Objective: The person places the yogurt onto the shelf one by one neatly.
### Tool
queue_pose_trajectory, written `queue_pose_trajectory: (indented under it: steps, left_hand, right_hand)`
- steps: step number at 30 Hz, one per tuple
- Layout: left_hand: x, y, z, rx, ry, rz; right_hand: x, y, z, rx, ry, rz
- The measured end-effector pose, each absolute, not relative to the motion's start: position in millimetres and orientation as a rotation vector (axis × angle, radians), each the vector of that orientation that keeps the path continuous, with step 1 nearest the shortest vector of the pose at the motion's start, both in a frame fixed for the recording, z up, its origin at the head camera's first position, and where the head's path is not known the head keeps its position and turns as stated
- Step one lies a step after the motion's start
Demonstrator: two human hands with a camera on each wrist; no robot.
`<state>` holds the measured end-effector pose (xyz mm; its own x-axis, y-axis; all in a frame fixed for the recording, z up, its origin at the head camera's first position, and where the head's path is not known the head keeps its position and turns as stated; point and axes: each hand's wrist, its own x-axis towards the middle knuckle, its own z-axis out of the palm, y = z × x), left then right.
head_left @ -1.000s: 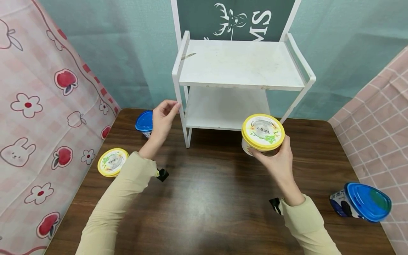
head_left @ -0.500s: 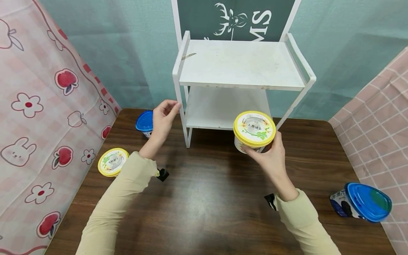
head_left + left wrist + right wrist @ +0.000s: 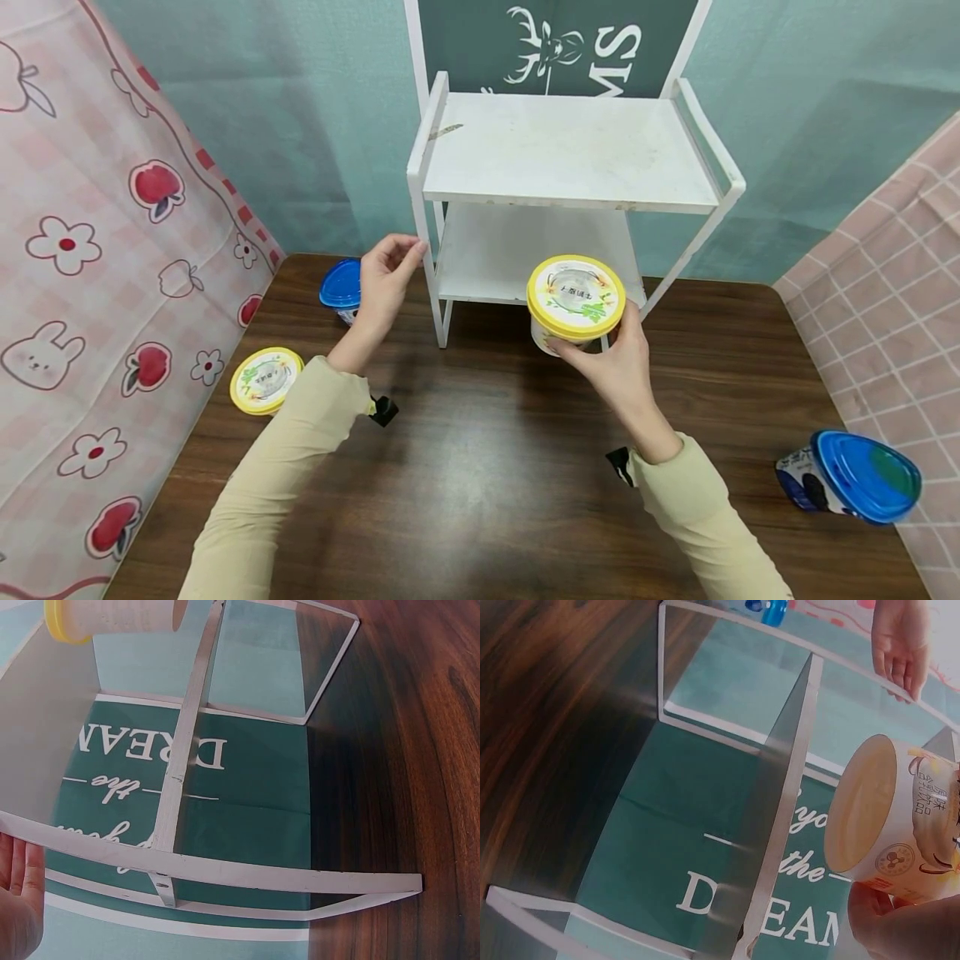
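Observation:
My right hand (image 3: pixel 618 362) grips a round white paper tub with a yellow lid (image 3: pixel 576 296) from its right side, thumb on the near wall. The tub is upright in front of the white shelf's lower board, off the table; its bare base (image 3: pixel 864 802) shows in the right wrist view. My left hand (image 3: pixel 386 279) is at the left front post of the white shelf (image 3: pixel 570 150), fingers loosely bent. In the left wrist view its fingers (image 3: pixel 19 866) lie by the frame bar; whether they touch it cannot be told.
Another yellow-lidded tub (image 3: pixel 266 381) stands on the dark wooden table (image 3: pixel 465 500), beside my left sleeve. A blue-lidded tub (image 3: pixel 341 283) is partly behind my left hand. A second blue-lidded tub (image 3: pixel 851 477) stands far right. Fabric hangs on the left, back and right.
My right hand has carried the yellow-lidded tub leftward and slightly toward the shelf's lower board. My left hand and the other tubs have stayed in place.

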<state>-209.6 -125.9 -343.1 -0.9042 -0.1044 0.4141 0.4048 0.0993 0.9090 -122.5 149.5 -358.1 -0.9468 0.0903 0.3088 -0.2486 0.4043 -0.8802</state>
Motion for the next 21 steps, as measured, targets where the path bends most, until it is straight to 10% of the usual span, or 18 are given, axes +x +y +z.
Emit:
queue_pose_trajectory:
  steps: [21]
  left_hand:
    - [-209,-126,-342,-0.266,-2.020,-1.871]
  right_hand:
    - [-137,125,-350,0.186,-2.330,1.598]
